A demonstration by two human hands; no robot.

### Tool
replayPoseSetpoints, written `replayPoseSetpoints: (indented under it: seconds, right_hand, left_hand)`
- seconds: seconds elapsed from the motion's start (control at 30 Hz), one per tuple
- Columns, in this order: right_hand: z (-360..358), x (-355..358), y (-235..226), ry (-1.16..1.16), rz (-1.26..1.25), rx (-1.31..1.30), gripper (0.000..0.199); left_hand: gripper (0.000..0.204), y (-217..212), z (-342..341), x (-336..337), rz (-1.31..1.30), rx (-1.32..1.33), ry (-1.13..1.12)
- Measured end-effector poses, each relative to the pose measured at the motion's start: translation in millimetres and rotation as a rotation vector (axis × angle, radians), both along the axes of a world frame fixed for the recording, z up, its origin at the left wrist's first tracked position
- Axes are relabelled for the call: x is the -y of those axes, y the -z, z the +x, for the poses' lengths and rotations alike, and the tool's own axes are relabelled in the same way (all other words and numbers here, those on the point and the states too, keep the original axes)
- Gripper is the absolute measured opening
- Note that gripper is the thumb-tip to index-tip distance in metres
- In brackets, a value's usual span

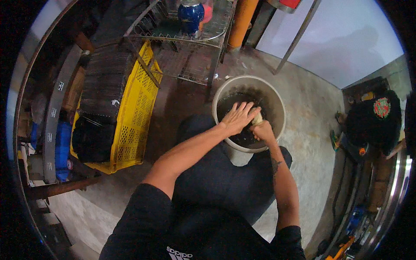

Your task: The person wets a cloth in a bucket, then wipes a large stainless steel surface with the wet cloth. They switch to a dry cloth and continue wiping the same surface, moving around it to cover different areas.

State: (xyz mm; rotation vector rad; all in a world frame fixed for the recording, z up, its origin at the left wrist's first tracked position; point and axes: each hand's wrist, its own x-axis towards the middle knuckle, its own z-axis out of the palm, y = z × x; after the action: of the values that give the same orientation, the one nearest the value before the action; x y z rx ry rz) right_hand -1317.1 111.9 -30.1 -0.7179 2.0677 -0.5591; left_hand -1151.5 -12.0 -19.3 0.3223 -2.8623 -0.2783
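Note:
Between my knees stands a round off-white bucket [280, 97], with dark contents low inside it. Over its opening, my right hand [263, 131] is closed in a fist around a pale yellowish piece [258, 118]; its kind does not show. My left hand [238, 118] reaches across from the left, palm down, with its fingers stretched out. Its fingertips rest against the pale piece just above my right fist. Both hands are partly inside the rim, and the underside of the left palm is hidden.
Left of the bucket, a yellow perforated crate [134, 125] holds a stack of dark sheets. A wire rack [173, 37] carrying a blue jar [191, 18] stands beyond. An orange post [242, 24] rises behind the bucket. Near the right wall is a dark bundle [372, 123].

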Motion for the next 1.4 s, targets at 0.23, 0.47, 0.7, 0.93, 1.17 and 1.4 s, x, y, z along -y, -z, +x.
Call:
replayPoseSetpoints:
  seconds: [0.23,0.47,0.7,0.93,1.17,1.4]
  right_hand:
    - [8.7,-2.6,-46.2,0.027,-0.095,0.952,0.02]
    - [21.3,-6.8,-30.8,-0.039,0.042,0.943,0.024]
    - [32.9,-5.8,16.1,-0.252,-0.321,0.097,0.014]
    - [66.3,4.5,-25.6,-0.473,-0.032,-0.541,0.028]
    - [63.9,7.7,-19.4,-0.593,0.01,-0.667,0.028]
    - [59.4,13.9,-13.5,-0.705,0.054,-0.741,0.035]
  left_hand:
    - [0.06,-15.0,-18.5,30.3,-0.452,-0.229,0.415]
    - [0.033,-7.6,-19.7,26.7,-0.26,-0.145,0.574]
    - [0.019,11.2,-15.8,10.0,-0.036,0.181,0.273]
    - [0.015,17.4,8.3,7.3,0.203,0.331,0.144]
    - [0.02,11.0,6.9,8.1,0.235,0.427,0.116]
    - [0.025,3.4,5.7,12.3,0.407,0.548,0.052]
